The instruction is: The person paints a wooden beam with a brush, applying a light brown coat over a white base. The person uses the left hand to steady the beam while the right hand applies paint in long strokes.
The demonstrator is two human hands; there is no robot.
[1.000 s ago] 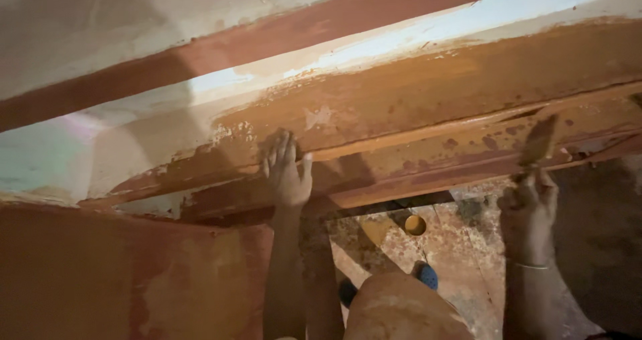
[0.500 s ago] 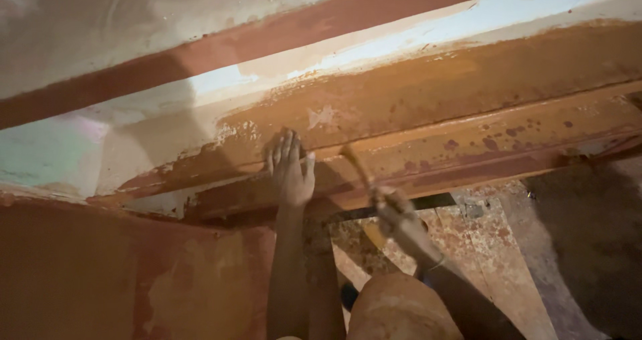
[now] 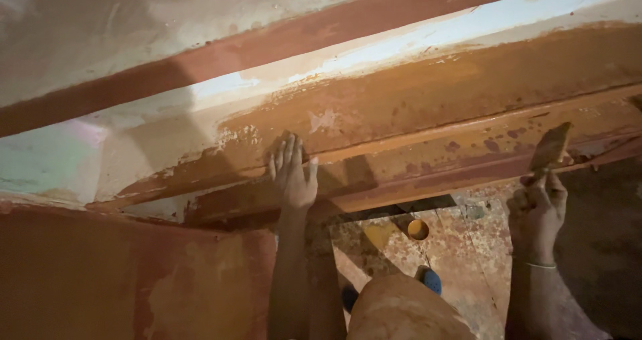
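Observation:
My left hand lies flat, fingers spread, against the rust-coloured moulded ledge that runs across the wall. My right hand is raised at the right and grips a flat scraper blade smeared with brown paste. The blade's tip touches the lower edge of the ledge. A thin bangle sits on my right wrist. Wet brown paste covers the broad band above the ledge.
A dark red stripe crosses the pale wall higher up. Far below, a small yellow cup stands on a stained floor. My knee and a blue sandal show at the bottom.
My right hand had swung down toward the middle near the left hand half a second ago; it has now returned to the right, with the scraper against the ledge. My left hand stayed put.

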